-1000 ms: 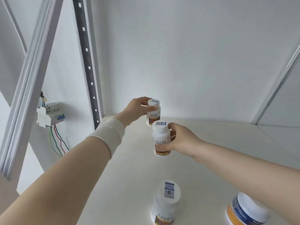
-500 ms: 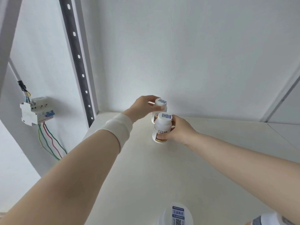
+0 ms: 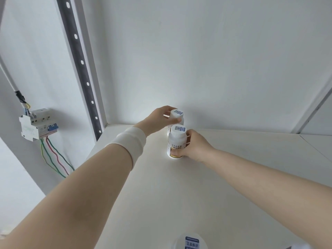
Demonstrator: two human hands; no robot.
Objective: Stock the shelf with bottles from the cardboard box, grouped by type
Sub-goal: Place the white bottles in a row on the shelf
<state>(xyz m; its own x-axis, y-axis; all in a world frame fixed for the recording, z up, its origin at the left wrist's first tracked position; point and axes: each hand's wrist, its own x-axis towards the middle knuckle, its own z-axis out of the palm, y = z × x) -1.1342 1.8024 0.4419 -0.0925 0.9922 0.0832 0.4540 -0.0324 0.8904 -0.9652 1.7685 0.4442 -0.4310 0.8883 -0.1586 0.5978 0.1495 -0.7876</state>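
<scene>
Near btl, far btl upright, caps up

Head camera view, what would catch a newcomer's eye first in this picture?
At the back of the cream shelf board, the left hand grips a white plastic bottle with a blue cap sticker near the back wall, and the right hand holds a matching bottle just in front. Left of the shelf, a white circuit breaker hangs with green, red and yellow wires below.
</scene>
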